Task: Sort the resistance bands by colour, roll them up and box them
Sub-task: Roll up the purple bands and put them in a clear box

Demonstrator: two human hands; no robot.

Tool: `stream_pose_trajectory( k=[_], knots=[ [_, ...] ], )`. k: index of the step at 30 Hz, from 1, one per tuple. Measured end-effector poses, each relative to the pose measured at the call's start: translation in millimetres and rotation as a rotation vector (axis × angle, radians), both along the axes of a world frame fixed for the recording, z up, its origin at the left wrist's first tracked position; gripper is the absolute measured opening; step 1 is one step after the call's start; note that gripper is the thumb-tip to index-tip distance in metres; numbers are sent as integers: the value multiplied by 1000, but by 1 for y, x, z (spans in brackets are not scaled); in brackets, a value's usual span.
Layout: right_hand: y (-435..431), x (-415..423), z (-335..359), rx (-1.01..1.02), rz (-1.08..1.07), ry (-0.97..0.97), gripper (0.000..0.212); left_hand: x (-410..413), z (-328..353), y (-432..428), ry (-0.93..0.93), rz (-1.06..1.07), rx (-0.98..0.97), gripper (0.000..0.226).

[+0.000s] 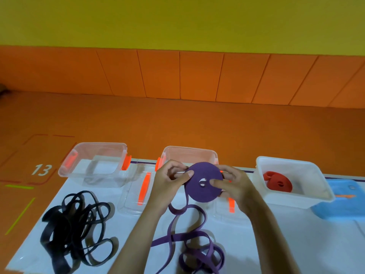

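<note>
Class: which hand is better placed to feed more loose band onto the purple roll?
Probably the left hand: the loose purple rubber band leaves the flat purple roll on that side, while the right hand grips it.

Bare left hand (171,181) and right hand (236,187), forearms bare, nails short.

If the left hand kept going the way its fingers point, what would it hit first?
The left hand would first meet the purple roll it grips; past that, the right hand on the roll's other side, seemingly at the same height.
</note>
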State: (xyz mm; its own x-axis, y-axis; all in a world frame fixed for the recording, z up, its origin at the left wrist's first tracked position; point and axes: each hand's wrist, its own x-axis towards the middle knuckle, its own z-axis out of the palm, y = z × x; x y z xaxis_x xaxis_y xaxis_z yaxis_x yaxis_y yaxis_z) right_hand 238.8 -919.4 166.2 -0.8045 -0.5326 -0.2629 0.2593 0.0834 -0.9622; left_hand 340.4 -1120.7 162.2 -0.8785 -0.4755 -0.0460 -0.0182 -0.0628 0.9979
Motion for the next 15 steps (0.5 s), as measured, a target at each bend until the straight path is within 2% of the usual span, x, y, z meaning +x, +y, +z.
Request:
stream_pose_trajectory(
  k=[5, 9, 12, 15],
  knots=[
    [-3, 5, -11, -90, -127, -85, 38, 3, -4, -9, -96, -75, 113, 10],
    [-12, 5, -18, -148, -239, -164, 36, 7, -6, -12, -118, -103, 174, 23],
    [-22, 10, -22, -214, -289, -230, 49, 4, -9, -7, -88, -49, 228, 25],
    [-24, 13, -25, -217, -189, -202, 74, 2, -13, -6, -103, 2, 191, 26]
  ],
)
